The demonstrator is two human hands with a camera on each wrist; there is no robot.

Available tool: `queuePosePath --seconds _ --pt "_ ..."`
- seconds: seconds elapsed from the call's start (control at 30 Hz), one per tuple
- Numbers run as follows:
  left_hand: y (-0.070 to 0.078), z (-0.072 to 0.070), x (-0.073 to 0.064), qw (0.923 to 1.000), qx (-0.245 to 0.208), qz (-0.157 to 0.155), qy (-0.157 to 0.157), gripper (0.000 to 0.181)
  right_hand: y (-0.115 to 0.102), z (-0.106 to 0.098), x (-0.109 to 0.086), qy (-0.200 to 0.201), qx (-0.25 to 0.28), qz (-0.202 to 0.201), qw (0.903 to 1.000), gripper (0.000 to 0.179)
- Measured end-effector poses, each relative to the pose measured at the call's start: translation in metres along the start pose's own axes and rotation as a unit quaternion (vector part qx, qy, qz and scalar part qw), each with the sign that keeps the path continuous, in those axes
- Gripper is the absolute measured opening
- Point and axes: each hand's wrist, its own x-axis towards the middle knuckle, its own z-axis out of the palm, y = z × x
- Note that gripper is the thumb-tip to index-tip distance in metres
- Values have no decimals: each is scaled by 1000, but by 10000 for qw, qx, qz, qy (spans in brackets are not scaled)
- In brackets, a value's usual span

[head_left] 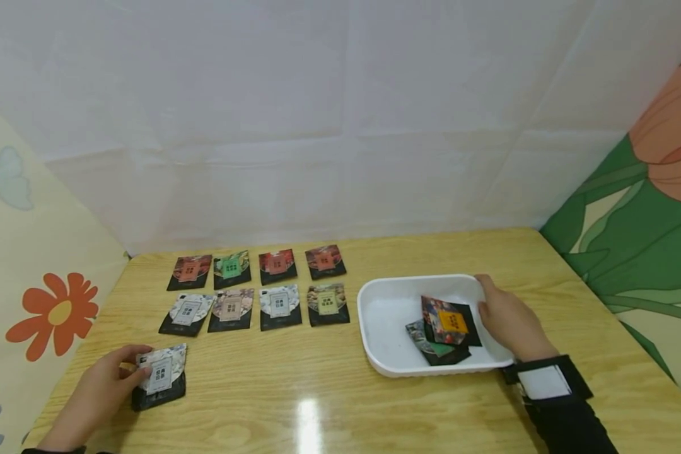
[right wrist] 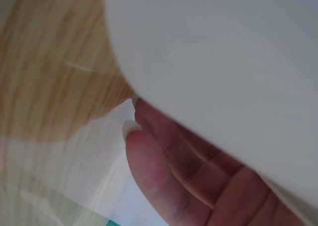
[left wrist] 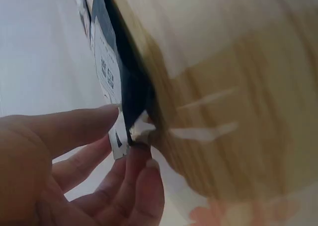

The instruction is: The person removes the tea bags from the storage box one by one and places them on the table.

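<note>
My left hand (head_left: pixel 103 389) pinches a black tea sachet (head_left: pixel 159 381) with a pale floral top and white label, at the table's front left. In the left wrist view the sachet (left wrist: pixel 110 69) stands on edge, its corner between thumb and fingers. On the right, my right hand (head_left: pixel 515 326) grips the rim of a white plastic tray (head_left: pixel 387 331). The right wrist view has the fingers (right wrist: pixel 149 161) curled under the tray's side (right wrist: pixel 213 72). Inside the tray lie a few overlapping sachets, the top one (head_left: pixel 439 321) with an orange label.
Two rows of sachets lie left of the tray: a back row including a green-labelled one (head_left: pixel 232 268), and a front row including a yellow-green one (head_left: pixel 328 304). Behind the wooden table (head_left: pixel 261 403) hangs a white cloth (head_left: pixel 340 126); flowered panels flank it.
</note>
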Motion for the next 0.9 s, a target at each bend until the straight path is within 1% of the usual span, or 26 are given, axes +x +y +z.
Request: queuePosePath --seconds 0.13,0.27,0.5,0.6,0.7,0.8,0.9 --pt "7 -1 0 9998 195 -43 -12 45 0 0 -1 -35 28 45 10000 48" --pt "10 -1 -2 9996 273 -81 5 44 0 0 0 -26 36 45 10000 49" --pt "11 0 -2 9993 337 -52 123 51 1 1 0 20 -6 20 10000 48" --pt "11 -1 -3 9993 360 -98 85 54 1 1 -1 -24 30 66 10000 49" --pt "13 -3 -7 9988 451 -124 115 59 0 0 -1 -117 58 160 9998 50" --pt "21 -6 -14 9977 597 -92 323 63 -1 -1 0 -157 60 204 9997 51" --pt "37 -6 -24 9958 707 68 573 62 -2 -2 0 -140 39 186 9997 50"
